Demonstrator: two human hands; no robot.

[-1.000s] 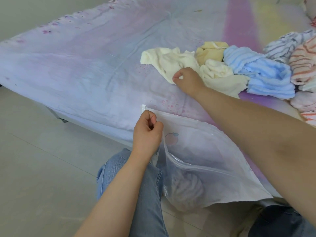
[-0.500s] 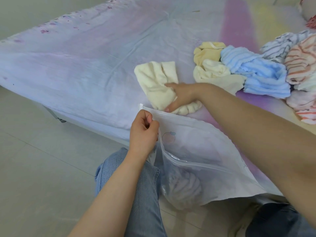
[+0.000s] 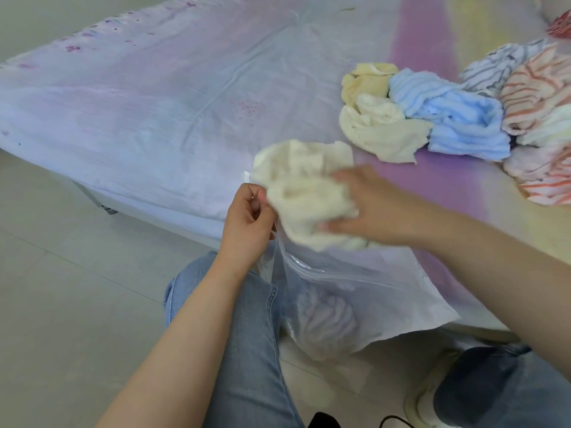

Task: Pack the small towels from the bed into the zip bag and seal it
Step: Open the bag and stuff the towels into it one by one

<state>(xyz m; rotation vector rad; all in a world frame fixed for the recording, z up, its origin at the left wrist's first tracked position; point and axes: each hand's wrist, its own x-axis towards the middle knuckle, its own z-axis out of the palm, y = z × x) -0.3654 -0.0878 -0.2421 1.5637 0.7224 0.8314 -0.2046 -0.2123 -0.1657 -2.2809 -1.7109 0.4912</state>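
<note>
A clear zip bag (image 3: 364,291) hangs over the bed's near edge, mouth open, with a striped towel (image 3: 324,322) inside at the bottom. My left hand (image 3: 247,223) pinches the bag's upper left rim. My right hand (image 3: 364,208) grips a bunched cream towel (image 3: 302,193) right above the bag's mouth. More small towels lie in a pile at the right of the bed: a cream one (image 3: 380,131), a yellow one (image 3: 367,78), a blue one (image 3: 454,118) and orange-striped ones (image 3: 540,88).
The bed (image 3: 154,112) has a pale lilac sheet, and its edge runs diagonally from upper left to lower right. Tiled floor (image 3: 61,288) lies at the left. My jeans-clad knees (image 3: 244,319) are below the bag.
My right hand pulled the cream towel off the pile and dragged it toward me to the bag's mouth. My left hand kept its hold on the bag's rim.
</note>
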